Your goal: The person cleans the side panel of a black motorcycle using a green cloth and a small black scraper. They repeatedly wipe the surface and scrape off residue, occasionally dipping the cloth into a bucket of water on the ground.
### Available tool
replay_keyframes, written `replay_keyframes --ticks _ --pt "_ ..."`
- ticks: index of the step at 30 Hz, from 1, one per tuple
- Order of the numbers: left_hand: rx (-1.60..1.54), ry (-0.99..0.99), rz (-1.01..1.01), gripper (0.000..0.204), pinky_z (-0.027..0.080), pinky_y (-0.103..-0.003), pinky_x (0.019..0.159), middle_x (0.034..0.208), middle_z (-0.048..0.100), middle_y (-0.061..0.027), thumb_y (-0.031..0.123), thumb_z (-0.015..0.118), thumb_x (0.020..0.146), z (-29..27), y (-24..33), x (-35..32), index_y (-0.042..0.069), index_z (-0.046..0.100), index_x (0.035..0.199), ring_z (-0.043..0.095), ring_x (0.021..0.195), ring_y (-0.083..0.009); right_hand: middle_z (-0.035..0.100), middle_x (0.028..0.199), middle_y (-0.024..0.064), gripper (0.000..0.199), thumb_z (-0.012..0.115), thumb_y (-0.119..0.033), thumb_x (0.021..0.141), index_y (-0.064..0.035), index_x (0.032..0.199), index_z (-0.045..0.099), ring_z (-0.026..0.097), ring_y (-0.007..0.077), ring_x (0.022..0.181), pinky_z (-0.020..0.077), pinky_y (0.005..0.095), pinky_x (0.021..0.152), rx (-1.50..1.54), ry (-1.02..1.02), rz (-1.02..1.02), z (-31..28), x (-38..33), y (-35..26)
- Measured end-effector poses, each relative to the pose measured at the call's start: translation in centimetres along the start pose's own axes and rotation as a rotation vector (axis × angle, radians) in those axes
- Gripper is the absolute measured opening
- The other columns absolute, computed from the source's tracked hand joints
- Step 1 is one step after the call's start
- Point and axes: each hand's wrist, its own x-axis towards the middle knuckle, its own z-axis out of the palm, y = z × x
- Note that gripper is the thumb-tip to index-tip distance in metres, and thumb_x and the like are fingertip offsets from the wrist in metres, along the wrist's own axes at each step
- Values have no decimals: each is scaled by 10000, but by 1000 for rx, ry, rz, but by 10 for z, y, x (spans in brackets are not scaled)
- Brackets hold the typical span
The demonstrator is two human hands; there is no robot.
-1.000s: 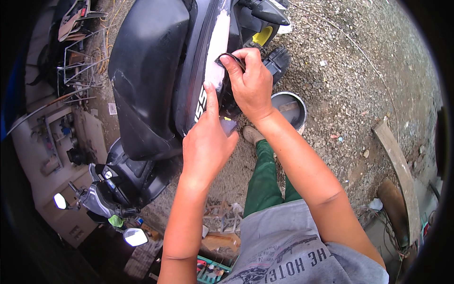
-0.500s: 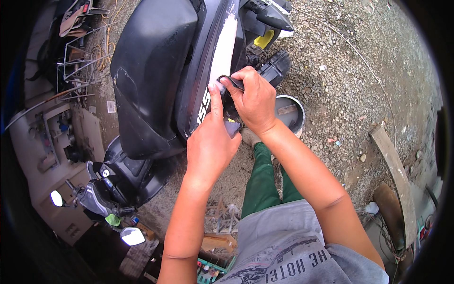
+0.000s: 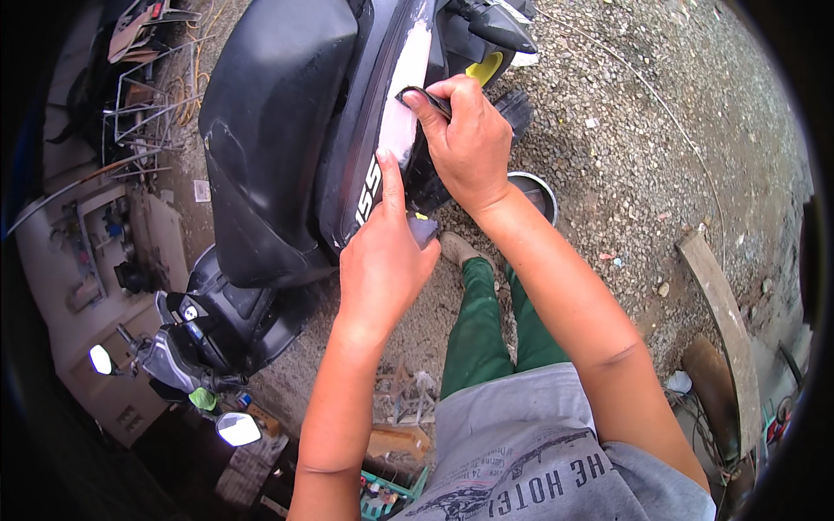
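Note:
A black scooter body panel with a long white patch lies in front of me, white lettering at its lower end. My right hand pinches a folded piece of black sandpaper between thumb and fingers, against the patch's right edge. Below it, my left hand rests on the panel with its index finger stretched to the bottom of the patch and its thumb apart. Its other fingers are mostly hidden. A grey-purple piece with a yellow spot shows beside this hand; I cannot tell whether the hand touches it.
A large black scooter part adjoins the panel on the left. Another scooter with mirrors stands at the lower left. A round container sits on the gravel beyond my right forearm. A curved plank lies at the right.
My right hand has moved up along the white patch with the sandpaper, away from the left fingertip, baring more of the patch. My left hand has barely shifted.

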Motion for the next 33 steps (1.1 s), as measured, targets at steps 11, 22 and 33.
replay_keyframes --ticks 11,22,33 --pt "6 -15 -34 1132 570 -509 787 945 710 -305 156 740 773 -1 2 1 14 46 1655 708 856 -479 649 825 45 309 825 -273 854 -93 940 588 685 273 737 515 388 630 67 -61 -57 -2 -24 1" --pt "-22 -21 -82 1130 569 -474 813 989 691 -246 188 786 798 -2 10 -2 48 75 1665 711 870 -424 642 855 78 324 811 -247 874 -72 981 560 665 302 751 508 407 649 176 -253 -10 -22 -44 11" --pt "-107 787 785 581 489 -409 980 1167 629 -138 81 809 801 -76 66 94 75 590 1339 605 1105 -313 675 942 159 295 728 -272 981 -33 1047 568 683 380 832 533 456 728 -141 -332 538 -170 -148 80"
